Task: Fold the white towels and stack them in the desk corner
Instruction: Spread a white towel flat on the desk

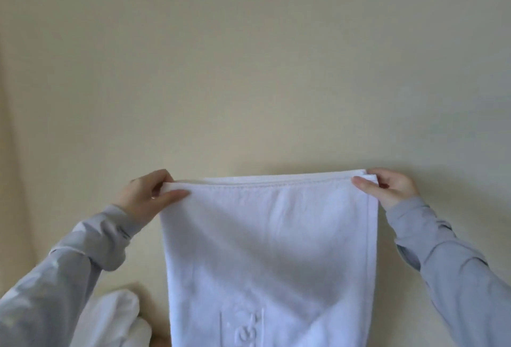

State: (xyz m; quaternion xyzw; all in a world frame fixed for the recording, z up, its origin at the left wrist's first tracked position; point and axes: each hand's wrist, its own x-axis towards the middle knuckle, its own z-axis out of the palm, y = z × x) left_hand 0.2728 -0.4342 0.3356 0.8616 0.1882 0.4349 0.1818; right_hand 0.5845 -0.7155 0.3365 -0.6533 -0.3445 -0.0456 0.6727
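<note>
A white towel (271, 258) hangs in the air in front of a plain wall, doubled over so two layers meet at its top edge. My left hand (149, 194) pinches the top left corner, thumb in front and fingers behind. The top right corner is pinched by my right hand (390, 187) in the same way. An embossed logo patch shows near the towel's lower middle. Its bottom end runs out of view. At the lower left lies a bunched heap of more white towel cloth (116, 321), partly hidden by my left sleeve.
A bare cream wall (249, 56) fills the upper view. Grey long sleeves cover both forearms. The desk surface is not visible; a small tan patch shows beside the cloth heap at the bottom.
</note>
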